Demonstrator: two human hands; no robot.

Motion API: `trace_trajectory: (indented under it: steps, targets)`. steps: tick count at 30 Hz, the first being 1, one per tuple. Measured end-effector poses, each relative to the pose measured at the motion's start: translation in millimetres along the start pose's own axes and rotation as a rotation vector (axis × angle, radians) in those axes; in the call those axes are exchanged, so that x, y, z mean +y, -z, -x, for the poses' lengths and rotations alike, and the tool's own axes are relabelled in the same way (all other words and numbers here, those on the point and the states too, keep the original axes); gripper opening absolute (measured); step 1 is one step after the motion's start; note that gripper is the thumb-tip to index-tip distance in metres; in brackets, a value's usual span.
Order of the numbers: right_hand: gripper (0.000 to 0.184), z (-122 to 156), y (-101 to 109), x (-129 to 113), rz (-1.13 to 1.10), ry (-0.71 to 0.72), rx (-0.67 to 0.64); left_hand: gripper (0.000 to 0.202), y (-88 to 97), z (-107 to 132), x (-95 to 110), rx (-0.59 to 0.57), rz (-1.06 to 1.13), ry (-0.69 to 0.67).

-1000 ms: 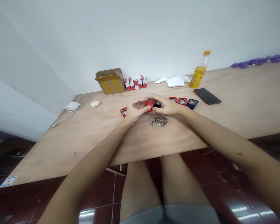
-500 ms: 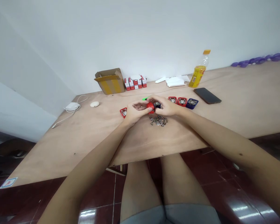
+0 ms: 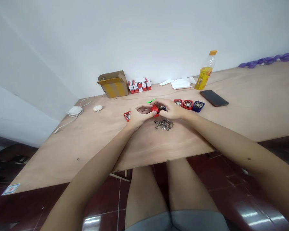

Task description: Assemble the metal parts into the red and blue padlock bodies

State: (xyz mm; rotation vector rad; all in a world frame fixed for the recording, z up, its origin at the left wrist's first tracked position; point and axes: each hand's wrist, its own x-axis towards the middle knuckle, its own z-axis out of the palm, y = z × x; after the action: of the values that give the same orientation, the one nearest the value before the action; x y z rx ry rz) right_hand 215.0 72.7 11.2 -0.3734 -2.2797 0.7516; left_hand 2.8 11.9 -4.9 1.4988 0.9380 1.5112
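The fingers of our left hand point(image 3: 137, 116) pinch a small red plastic housing point(image 3: 154, 111) over the desk point(image 3: 62, 154). Those of our right hand point(image 3: 172, 109) curl at its other side, though whether they grip it too we can't tell. Just nearer us lies a pile of small metal parts point(image 3: 164, 124). To our right sit two red cases point(image 3: 188, 105) and a blue case point(image 3: 198, 106), then a smartphone point(image 3: 214, 98) and a bottle of yellow drink point(image 3: 203, 78).

I'm likely looking into a makeshift workroom: metal fittings point(image 3: 164, 124) piled beside my hands point(image 3: 137, 116) on a wooden tabletop point(image 3: 91, 138), cartons point(image 3: 140, 86) beyond.
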Motion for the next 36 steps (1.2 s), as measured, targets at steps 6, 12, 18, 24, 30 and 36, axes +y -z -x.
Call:
trace_trajectory:
  steps: [6, 12, 18, 24, 30, 36]
  targets:
    - [0.045, 1, -2, 9, 0.011, -0.007, 0.123, 0.051, -2.4, -1, -2, 0.001, 0.086, 0.019]
    - [0.017, -1, 3, 10, 0.118, -0.064, 0.245, 0.047, 3.6, -9, -5, 0.036, 0.221, 0.060]
    - [0.037, -4, 1, 4, 0.098, -0.126, 0.304, 0.043, 9.4, -11, -8, -0.024, 0.297, 0.098]
    - [0.033, -2, 0, 1, 0.153, -0.120, 0.335, 0.045, 4.7, -5, -4, -0.193, 0.327, 0.165]
    - [0.029, -1, -2, -2, 0.153, -0.102, 0.246, 0.037, 0.1, -4, -3, -0.114, 0.291, 0.232]
    - [0.033, 0, -4, -4, 0.158, -0.144, 0.196, 0.041, 0.8, -6, -11, -0.069, 0.200, 0.209]
